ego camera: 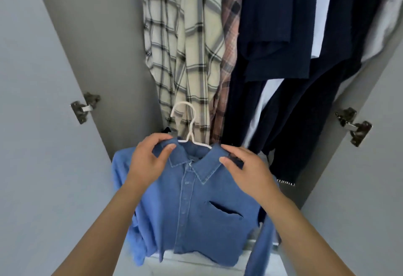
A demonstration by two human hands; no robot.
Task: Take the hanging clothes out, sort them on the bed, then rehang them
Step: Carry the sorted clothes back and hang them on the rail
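A blue denim shirt (196,206) is hanging on a white hanger (187,127) in front of the open wardrobe, low and central in the view, with its buttoned front facing the camera. The left hand (146,162) is pinching the left side of the collar between thumb and fingers, while the right hand (246,166) is gripping the right side of the collar at the shoulder. Holding it at both shoulders is likely keeping the shirt level on the hanger and leaving the hook free. The hook is standing up clear of both hands and is not on any rail that can be seen.

Behind it, a cream checked shirt (185,46), a pinkish plaid shirt (229,57) and several dark navy garments (283,35) are hanging close together inside the wardrobe. The grey doors (32,123) are standing open on either side, their metal hinges (85,106) showing. No brand, label or readable writing is showing on the shirt or anywhere else.
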